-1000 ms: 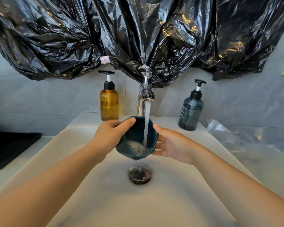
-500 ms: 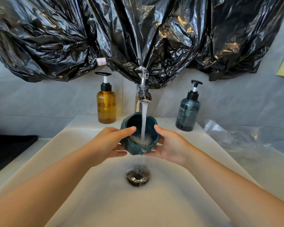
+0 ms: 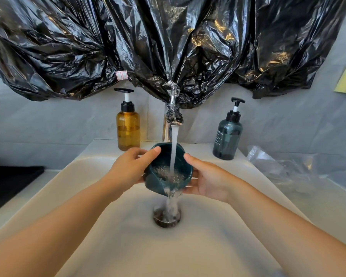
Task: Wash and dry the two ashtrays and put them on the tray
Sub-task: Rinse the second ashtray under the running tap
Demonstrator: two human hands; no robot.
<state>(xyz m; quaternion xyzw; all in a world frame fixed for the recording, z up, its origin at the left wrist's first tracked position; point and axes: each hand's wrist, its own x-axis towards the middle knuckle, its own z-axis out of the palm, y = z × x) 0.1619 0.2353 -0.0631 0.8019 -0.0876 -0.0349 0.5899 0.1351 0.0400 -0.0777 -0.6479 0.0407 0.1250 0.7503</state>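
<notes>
The thumb of the left hand (image 3: 128,168) lies over the rim, and its other fingers curl round the left wall. The right hand (image 3: 208,180) sets its thumb on the opposite rim and cups from below. Both hands grip the dark teal ashtray (image 3: 154,183), held over the sink basin (image 3: 108,246) under the stream (image 3: 174,144) from the tap (image 3: 173,116). The mouth is tipped toward the person and downward. I judge this lets dirty water spill over the near rim into the drain (image 3: 158,221). Being round, it shows no clear long axis.

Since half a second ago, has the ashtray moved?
Yes: the ashtray, still under the faucet, has tipped toward the drain, spilling water over its near rim.
</notes>
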